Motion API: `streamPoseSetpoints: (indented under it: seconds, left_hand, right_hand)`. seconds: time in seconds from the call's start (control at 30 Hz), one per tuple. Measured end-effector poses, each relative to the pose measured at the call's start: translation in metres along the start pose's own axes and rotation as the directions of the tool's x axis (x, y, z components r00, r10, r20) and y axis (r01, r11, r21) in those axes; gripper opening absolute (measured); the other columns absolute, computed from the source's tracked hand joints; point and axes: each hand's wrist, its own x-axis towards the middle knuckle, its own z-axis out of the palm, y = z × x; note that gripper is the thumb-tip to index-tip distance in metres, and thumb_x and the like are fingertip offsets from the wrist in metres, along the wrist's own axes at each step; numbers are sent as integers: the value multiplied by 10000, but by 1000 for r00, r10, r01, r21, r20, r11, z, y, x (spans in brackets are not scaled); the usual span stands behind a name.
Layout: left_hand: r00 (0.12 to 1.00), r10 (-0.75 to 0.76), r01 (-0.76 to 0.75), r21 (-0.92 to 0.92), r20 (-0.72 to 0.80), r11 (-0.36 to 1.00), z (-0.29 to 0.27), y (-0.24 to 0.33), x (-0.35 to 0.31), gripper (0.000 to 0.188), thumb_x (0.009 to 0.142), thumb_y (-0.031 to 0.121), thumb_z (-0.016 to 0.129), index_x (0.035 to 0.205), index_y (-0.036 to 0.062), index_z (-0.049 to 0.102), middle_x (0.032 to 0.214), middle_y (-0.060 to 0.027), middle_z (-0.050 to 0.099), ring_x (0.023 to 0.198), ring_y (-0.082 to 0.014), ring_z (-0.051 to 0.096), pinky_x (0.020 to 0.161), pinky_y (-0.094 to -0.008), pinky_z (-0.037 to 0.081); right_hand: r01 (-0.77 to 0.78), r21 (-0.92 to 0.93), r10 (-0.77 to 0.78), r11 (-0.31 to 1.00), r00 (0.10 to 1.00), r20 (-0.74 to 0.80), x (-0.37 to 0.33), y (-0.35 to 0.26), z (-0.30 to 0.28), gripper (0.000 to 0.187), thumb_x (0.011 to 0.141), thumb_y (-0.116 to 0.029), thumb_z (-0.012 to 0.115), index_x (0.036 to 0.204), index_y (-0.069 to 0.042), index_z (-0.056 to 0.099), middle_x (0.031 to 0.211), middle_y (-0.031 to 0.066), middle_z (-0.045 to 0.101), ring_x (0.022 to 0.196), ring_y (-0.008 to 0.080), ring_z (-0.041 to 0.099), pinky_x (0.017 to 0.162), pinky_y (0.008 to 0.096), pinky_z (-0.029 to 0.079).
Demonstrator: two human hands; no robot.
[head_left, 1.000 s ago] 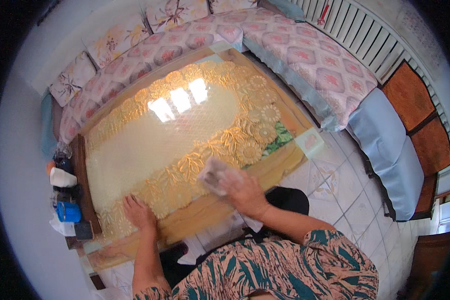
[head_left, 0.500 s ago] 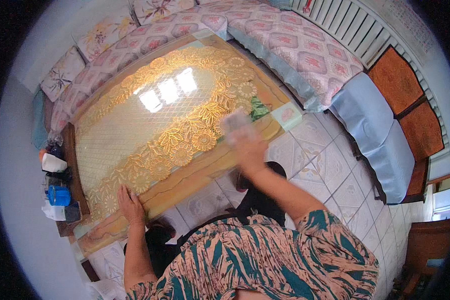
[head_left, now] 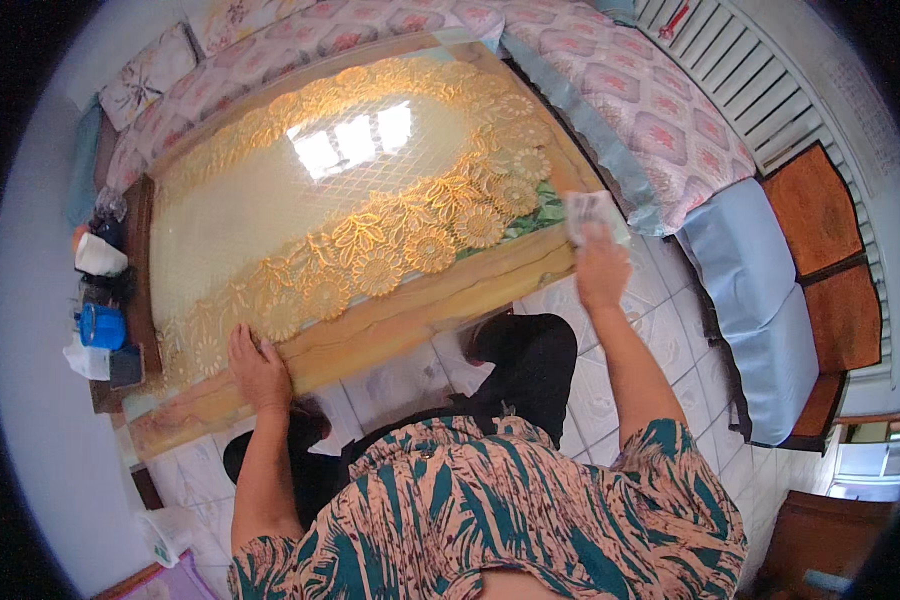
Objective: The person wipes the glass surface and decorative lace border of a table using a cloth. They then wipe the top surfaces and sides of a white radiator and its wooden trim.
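A pale folded cloth [head_left: 586, 211] lies under the fingers of my right hand [head_left: 603, 272], at the near right corner of the table [head_left: 410, 322]. The hand is closed on it, slightly smeared by motion. My left hand [head_left: 260, 370] rests flat on the table's near edge toward the left, fingers stretched out, holding nothing. Between and beyond the hands spreads a gold floral lace table cover [head_left: 378, 270] under a shiny clear surface. Bright window reflections show on it.
Along the table's left end stands a dark wooden tray [head_left: 150, 300] with a blue container [head_left: 102, 326] and a white cup [head_left: 100, 255]. Sofas with patterned covers [head_left: 630, 110] border the far and right sides. A blue-covered seat [head_left: 745, 290] is at right, above tiled floor [head_left: 650, 345].
My right hand has slid the cloth rightward along the near edge to the table's corner. My left hand stays on the edge. The whole view has shifted and turned slightly.
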Motion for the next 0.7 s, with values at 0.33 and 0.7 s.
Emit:
streamPoseSetpoints:
  seconds: [0.33, 0.7]
  left_hand:
    - [1000, -18, 18, 42, 1, 999, -9, 7, 2, 469, 886, 187, 524, 1319, 24, 449, 1382, -164, 455, 1311, -334, 382, 1086, -452, 287]
    - [1000, -3, 3, 37, -9, 999, -10, 11, 1, 484, 865, 181, 546, 1310, 13, 453, 1375, -177, 453, 1293, -353, 390, 1087, -456, 295]
  right_hand:
    - [363, 720, -386, 591, 911, -143, -95, -173, -41, 308, 856, -178, 529, 1150, -130, 608, 1222, 135, 559, 1124, 335, 519, 904, 485, 430]
    - [555, 377, -538, 742, 828, -160, 39, -94, 4, 384, 807, -122, 527, 1187, -124, 574, 1223, 156, 561, 1131, 342, 525, 927, 458, 424]
